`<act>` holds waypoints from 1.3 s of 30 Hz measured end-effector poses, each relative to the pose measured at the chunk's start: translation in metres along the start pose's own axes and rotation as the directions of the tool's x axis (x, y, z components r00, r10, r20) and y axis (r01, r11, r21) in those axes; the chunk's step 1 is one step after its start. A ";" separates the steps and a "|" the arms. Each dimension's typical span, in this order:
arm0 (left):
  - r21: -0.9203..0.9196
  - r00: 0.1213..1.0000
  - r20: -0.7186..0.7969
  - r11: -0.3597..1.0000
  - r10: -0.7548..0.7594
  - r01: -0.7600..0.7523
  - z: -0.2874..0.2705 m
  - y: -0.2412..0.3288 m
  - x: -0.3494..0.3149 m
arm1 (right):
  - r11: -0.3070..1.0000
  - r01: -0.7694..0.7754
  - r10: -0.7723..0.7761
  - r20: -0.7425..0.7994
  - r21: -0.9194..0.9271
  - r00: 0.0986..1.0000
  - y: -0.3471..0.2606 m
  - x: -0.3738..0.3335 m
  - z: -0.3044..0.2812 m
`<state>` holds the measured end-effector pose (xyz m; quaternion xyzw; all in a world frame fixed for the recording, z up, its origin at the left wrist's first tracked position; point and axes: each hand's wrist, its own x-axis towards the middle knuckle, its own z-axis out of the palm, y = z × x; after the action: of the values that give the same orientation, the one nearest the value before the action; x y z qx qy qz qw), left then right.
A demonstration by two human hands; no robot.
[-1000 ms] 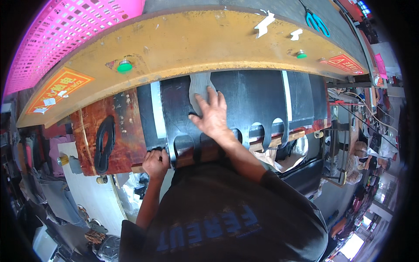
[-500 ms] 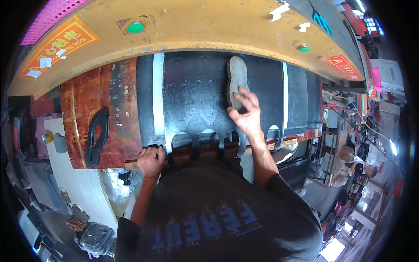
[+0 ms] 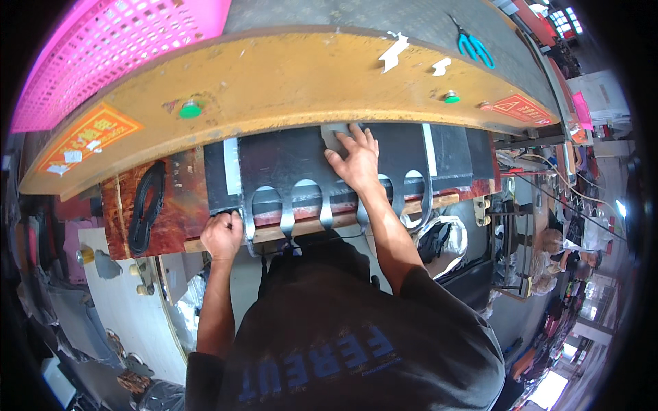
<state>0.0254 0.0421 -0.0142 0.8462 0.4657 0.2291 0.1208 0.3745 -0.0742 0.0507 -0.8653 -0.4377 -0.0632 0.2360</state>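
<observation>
My right hand (image 3: pixel 354 159) reaches over a black sheet (image 3: pixel 281 154) with thumb and fingers on a grey sole-shaped block (image 3: pixel 334 139). The block's far part is hidden under the yellow beam. My left hand (image 3: pixel 223 235) is closed at the sheet's near left corner, its fingers curled over the edge. Rounded cut-outs leave narrow strips along the sheet's near edge. Left of the sheet, a black sole-shaped ring (image 3: pixel 146 209) lies on the worn reddish-brown board (image 3: pixel 184 185).
The yellow beam (image 3: pixel 288 85) crosses over the board's far side, with green push buttons (image 3: pixel 190 109) on its front. Behind it are a pink perforated basket (image 3: pixel 130 58) and blue-handled scissors (image 3: pixel 474 49). A white bag (image 3: pixel 454 240) of dark pieces hangs below the right side.
My right hand and the grey block have shifted left and farther over the sheet. The view has moved, so the beam now covers more of the sheet. My left hand keeps to the corner.
</observation>
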 end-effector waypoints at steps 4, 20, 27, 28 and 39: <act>-0.017 0.998 -0.022 0.999 -0.051 0.051 0.016 0.000 0.056 | 0.687 -0.303 0.472 -0.088 0.660 0.877 0.043 0.023 -0.071; 0.032 1.000 -0.028 0.999 -0.012 0.013 0.053 -0.011 0.140 | 0.986 0.096 -0.100 0.022 0.134 0.995 0.097 -0.003 0.006; 0.024 0.998 -0.061 1.000 -0.009 0.010 0.050 -0.008 0.138 | 0.992 0.081 -0.084 0.022 0.096 0.996 0.090 -0.004 0.005; 0.017 0.997 -0.081 1.000 0.003 -0.002 0.048 -0.006 0.138 | 0.989 0.096 -0.097 0.005 0.108 0.995 0.091 -0.003 0.005; 0.001 0.995 -0.085 0.999 0.043 -0.043 0.018 0.004 0.043 | 0.942 -0.289 0.248 0.229 0.170 0.941 0.073 -0.047 -0.056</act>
<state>0.0567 0.0766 -0.0163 0.8455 0.4519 0.2676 0.0965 0.4085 -0.1711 0.0590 -0.8906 -0.3412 0.1035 0.2824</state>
